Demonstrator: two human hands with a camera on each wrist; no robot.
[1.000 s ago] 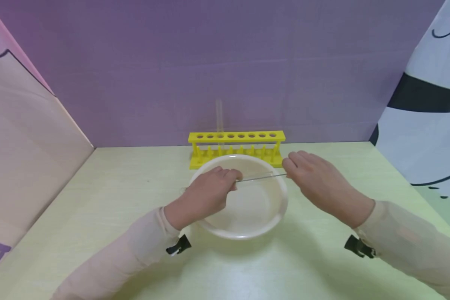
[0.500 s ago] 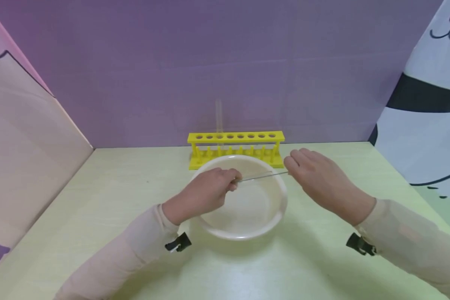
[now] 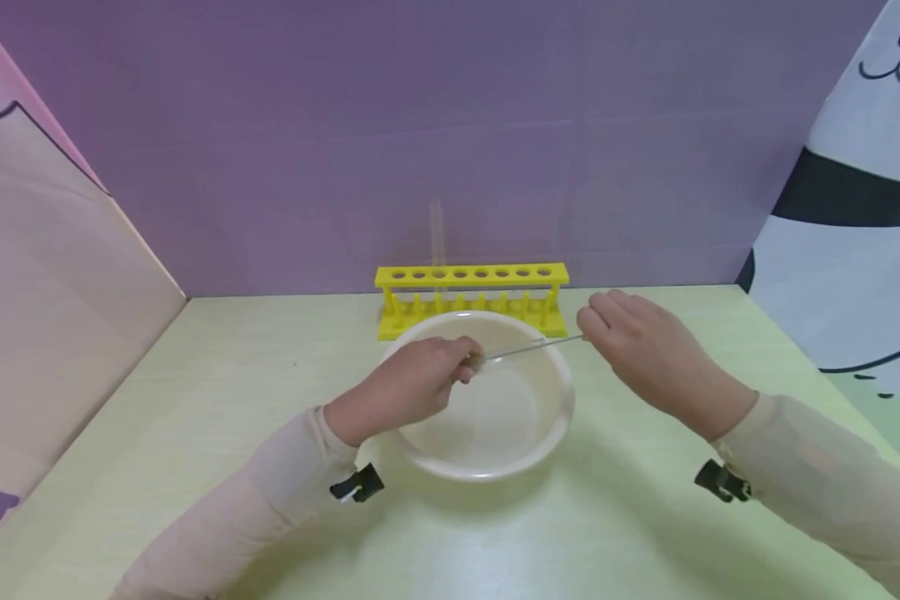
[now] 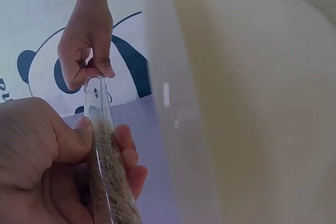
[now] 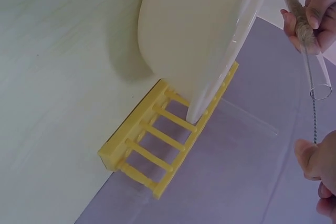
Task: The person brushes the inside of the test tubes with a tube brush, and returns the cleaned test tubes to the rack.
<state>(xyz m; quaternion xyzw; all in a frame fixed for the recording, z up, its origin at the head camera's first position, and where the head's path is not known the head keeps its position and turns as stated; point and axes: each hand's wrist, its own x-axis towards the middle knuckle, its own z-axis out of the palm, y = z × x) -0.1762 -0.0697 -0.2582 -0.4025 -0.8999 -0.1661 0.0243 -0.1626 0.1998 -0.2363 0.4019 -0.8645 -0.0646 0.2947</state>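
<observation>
Over the cream bowl (image 3: 483,477), my left hand (image 3: 408,379) grips a clear glass test tube (image 4: 96,98), fingers and thumb wrapped about its side. Inside the tube sit the brown bristles (image 4: 116,182) of a test tube brush, seen well in the left wrist view. Its twisted wire handle (image 5: 314,116) comes out of the tube's open mouth. My right hand (image 3: 641,350) pinches the far end of that wire, right of the bowl and a little higher than the left hand.
Behind the bowl stands a yellow test tube rack (image 3: 472,273), partly hidden by the rim. Another clear test tube (image 3: 438,233) stands upright in it. A purple backdrop (image 3: 465,150) rises at the table's (image 3: 255,358) far edge, with printed cloth at both sides.
My right hand has moved slightly right and up, drawing the brush wire farther from the left hand. The left hand has stayed almost in place on the test tube.
</observation>
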